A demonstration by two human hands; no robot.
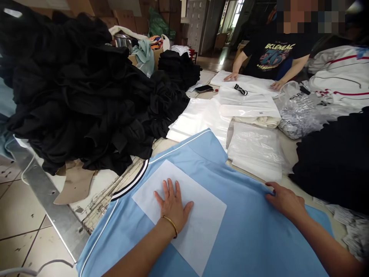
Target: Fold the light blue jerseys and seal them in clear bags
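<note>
A light blue garment [245, 234] with a black-and-white striped collar lies spread on the table in front of me. A white sheet of paper [198, 227] rests on it. My left hand [172, 206], with a gold bangle at the wrist, presses flat on the paper, fingers apart. My right hand [284, 200] lies on the garment's right edge, fingers curled over the fabric, holding that edge.
A big heap of black garments [86, 96] fills the left of the table. Clear plastic bags [256, 152] and white folded items [250, 105] lie beyond. More black cloth [337, 161] is at the right. A person in a black T-shirt [271, 50] works across the table.
</note>
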